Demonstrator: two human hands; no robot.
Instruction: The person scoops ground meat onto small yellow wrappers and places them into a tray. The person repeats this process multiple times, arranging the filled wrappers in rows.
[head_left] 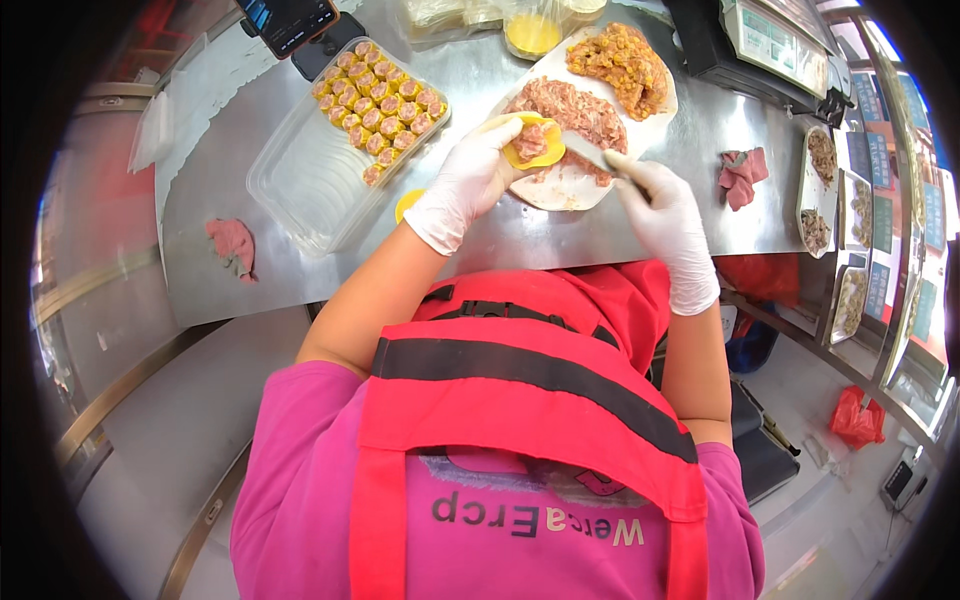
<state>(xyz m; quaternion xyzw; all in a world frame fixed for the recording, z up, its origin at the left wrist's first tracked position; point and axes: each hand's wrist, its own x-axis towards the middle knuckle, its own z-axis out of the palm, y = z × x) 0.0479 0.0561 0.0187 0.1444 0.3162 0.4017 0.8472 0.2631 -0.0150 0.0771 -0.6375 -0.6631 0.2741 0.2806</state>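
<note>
My gloved left hand (462, 182) holds a round yellow dumpling wrapper (549, 150) with a lump of pink minced meat on it. In my gloved right hand (660, 205) is a flat metal spreading blade (585, 150), its tip close to the wrapper's right edge. Beneath and beyond the blade, a heap of minced meat (572, 103) lies on a white tray (655, 125). An orange-yellow mixture (622, 70) is piled on the tray's far end. To the left, a clear plastic container (290, 195) holds several rows of filled yellow dumplings (380, 100). Part of another yellow wrapper (407, 204) shows beside my left wrist.
Pink cloths lie on the metal table at left (232, 247) and right (741, 178). A phone on a stand (290, 25) is at the back left, and a bag of yellow wrappers (533, 33) at the back. A scale (770, 45) stands back right, near a small food tray (818, 190).
</note>
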